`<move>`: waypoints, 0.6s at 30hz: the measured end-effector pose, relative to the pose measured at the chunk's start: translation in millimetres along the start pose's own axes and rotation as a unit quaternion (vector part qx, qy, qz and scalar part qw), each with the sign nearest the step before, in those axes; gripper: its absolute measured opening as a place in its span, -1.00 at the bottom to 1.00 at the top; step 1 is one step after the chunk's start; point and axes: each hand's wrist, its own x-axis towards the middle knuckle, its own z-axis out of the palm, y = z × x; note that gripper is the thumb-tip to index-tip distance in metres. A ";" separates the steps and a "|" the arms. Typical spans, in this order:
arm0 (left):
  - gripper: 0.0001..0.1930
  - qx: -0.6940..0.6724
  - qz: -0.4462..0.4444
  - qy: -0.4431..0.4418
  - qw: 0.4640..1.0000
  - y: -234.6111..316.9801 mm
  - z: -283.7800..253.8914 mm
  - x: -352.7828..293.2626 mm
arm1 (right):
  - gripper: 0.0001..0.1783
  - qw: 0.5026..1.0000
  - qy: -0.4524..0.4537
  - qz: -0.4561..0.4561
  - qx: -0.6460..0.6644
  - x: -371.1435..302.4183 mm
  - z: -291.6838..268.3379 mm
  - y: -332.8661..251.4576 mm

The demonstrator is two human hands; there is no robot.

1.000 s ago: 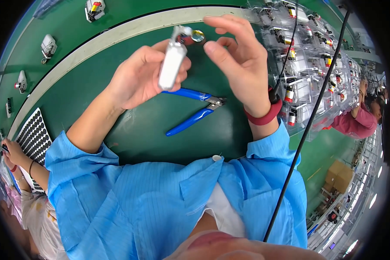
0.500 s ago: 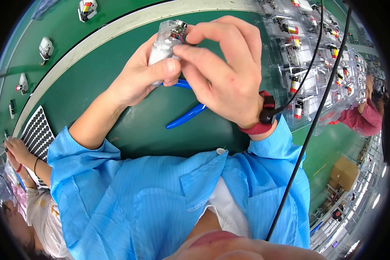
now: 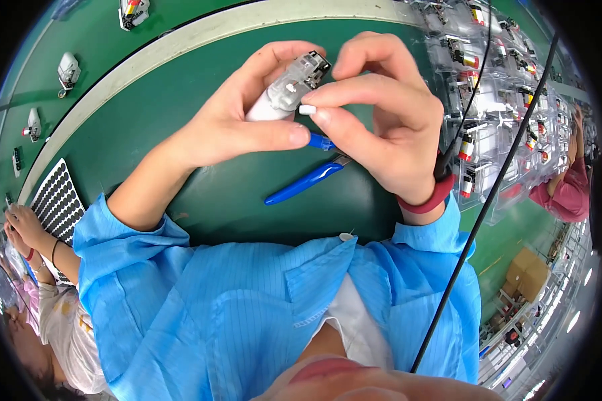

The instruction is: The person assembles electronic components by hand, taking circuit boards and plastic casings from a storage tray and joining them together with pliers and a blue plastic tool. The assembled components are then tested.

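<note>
"Working over what?"

"Green tabletop (image 3: 227,200). Stacked clear trays (image 3: 505,194) on my right, white units inside. Sheet of black dots (image 3: 59,204) off left, near a co-worker's arm."

"Tools?"

"Blue-handled cutters (image 3: 308,183), lying on the tabletop under my hands, partly hidden by them."

"Left grip?"

"Left hand (image 3: 237,113) curled round a white-and-clear unit (image 3: 291,87), thumb along the side nearest me. Unit's above the tabletop, tilted, clear end pointing away and to the right."

"Right grip?"

"Right hand (image 3: 391,117) has thumb and index almost together, pinching a small white piece (image 3: 307,109). It's right beside the unit; can't tell if they touch."
</note>
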 end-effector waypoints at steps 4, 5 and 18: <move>-0.40 0.112 0.031 0.016 0.993 -5.4 -4.2 -0.9 | -0.70 0.916 0.062 -0.187 -0.349 5.2 9.2 -20.0; -0.42 0.097 0.052 0.008 0.994 -9.6 -4.2 -0.3 | -0.64 0.896 0.076 -0.219 -0.380 5.9 11.7 -15.9; -0.53 0.280 0.047 0.063 0.957 -13.3 2.2 -1.8 | -0.71 0.900 0.026 -0.208 -0.383 5.6 6.0 2.2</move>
